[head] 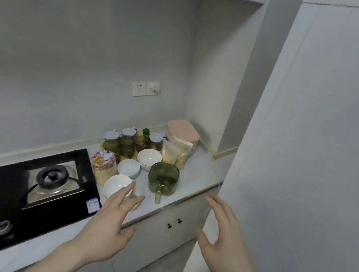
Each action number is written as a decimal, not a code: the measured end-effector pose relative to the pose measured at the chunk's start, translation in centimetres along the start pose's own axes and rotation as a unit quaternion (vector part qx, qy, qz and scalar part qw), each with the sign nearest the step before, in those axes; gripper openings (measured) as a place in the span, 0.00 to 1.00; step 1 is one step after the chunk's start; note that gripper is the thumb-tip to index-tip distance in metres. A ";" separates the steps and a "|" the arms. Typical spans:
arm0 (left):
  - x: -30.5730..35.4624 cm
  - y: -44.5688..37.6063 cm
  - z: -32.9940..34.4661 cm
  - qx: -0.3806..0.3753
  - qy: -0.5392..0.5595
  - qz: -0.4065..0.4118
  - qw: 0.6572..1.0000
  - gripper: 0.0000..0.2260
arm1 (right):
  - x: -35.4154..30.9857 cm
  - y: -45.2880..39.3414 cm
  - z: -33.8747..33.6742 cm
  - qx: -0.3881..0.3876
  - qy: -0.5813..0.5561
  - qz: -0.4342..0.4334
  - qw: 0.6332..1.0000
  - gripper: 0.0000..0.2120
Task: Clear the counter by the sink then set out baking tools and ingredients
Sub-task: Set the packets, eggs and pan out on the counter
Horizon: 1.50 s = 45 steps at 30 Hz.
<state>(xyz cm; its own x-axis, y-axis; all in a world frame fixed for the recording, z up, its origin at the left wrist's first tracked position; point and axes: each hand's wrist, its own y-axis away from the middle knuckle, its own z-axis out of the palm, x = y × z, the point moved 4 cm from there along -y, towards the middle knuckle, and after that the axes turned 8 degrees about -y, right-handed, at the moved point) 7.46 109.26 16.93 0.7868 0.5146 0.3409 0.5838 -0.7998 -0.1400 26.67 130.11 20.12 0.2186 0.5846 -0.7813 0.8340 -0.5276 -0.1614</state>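
On the white counter (193,176) stand three white bowls: the nearest (115,185), a small one (129,167) and one behind (149,157). A green clear measuring jug (163,177) with its handle towards me stands to their right. My left hand (112,219) reaches over the counter edge, its straight fingers at the nearest bowl's rim, holding nothing. My right hand (222,240) hovers with spread fingers in front of the cabinet, below the counter edge, empty.
Several lidded jars (127,142), a green-capped bottle (144,138), a bagged grain packet (174,152), a pink box (182,131) and a patterned-lid jar (103,167) crowd the back. A black gas hob (22,190) lies left. A white fridge (312,158) stands right.
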 end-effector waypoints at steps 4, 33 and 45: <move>-7.5 8.4 -3.7 0.030 -0.017 -0.096 0.995 0.31 | -5.5 -1.6 7.6 -0.073 -0.003 -0.051 0.996 0.34; -33.3 64.1 -20.6 0.216 -0.081 -0.582 0.779 0.26 | -46.6 14.2 61.3 -0.533 -0.073 -0.340 0.771 0.32; -43.4 69.7 -23.3 0.217 -0.061 -0.689 0.689 0.23 | -54.7 12.6 77.3 -0.622 -0.019 -0.341 0.705 0.30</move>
<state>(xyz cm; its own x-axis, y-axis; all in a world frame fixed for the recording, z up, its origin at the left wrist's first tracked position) 9.36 23.98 14.08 -0.5792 0.7361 0.3503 0.7772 0.6283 -0.0352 -13.93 43.76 14.22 -0.4423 0.4110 -0.7972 0.5426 0.8303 0.1271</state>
